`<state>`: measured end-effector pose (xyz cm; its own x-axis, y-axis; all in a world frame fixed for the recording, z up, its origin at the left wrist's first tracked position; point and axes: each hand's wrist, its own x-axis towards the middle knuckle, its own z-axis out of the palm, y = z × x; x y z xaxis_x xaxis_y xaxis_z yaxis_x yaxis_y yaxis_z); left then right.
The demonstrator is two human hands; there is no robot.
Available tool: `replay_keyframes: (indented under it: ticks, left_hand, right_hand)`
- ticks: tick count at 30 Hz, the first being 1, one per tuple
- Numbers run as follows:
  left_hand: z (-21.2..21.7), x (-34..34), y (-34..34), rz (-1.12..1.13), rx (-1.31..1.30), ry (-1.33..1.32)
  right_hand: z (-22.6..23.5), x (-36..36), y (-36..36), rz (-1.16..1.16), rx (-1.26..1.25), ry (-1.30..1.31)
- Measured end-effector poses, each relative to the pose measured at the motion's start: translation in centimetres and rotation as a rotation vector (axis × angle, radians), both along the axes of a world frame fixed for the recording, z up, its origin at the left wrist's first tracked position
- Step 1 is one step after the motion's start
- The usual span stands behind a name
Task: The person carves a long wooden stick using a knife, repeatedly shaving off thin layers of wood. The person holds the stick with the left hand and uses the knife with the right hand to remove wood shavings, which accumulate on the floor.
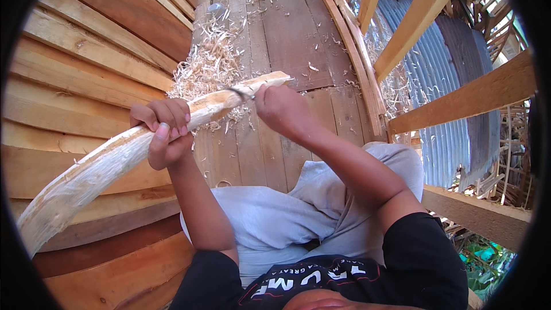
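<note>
Left hand (166,132) grips curved wooden stick (115,158); right hand (281,109) near its tip.

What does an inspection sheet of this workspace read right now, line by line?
Surface: plank floor, weathered, boards running away from the person.
Job's things: long curved wooden piece, pale and freshly shaved, held slanting from lower left to upper right; a small blade on it near its far end.
Clutter: pile of shavings on the planks beyond the piece, loose curls scattered farther on.
Hands: left hand wrapped around the piece at mid-length; right hand closed on the blade's handle.
Cables: nothing seen.
Surroundings: stacked boards at left, wooden railing at right, corrugated metal sheet and greenery beyond it.
</note>
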<state>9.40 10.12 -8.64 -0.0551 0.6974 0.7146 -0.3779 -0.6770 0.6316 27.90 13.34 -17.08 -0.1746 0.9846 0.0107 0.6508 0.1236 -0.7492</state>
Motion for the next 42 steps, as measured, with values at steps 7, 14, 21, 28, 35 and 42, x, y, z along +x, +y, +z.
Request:
replay_keyframes:
  ticks: [7,14,21,28,35,42]
  left_hand:
    - [0.4,1.5,0.5,0.000,-0.008,-0.007]
    - [0.0,-0.4,0.0,-0.018,0.009,-0.010]
    - [0.6,1.4,0.7,-0.039,0.014,0.001]
    - [0.0,-0.2,0.1,-0.025,0.011,-0.027]
    - [0.8,1.4,0.9,-0.077,0.018,-0.019]
    - [0.6,0.4,-0.1,-0.065,0.002,-0.020]
  right_hand:
    - [-5.9,1.4,3.0,-0.106,0.026,-0.009]
    - [0.4,0.5,0.3,0.003,-0.019,-0.047]
    - [-5.8,1.7,3.1,-0.079,0.020,-0.033]
    - [-1.6,0.4,0.9,-0.021,0.044,-0.016]
    - [-10.1,3.5,5.4,-0.159,-0.089,-0.114]
    - [-0.8,0.0,1.3,0.055,-0.114,-0.043]
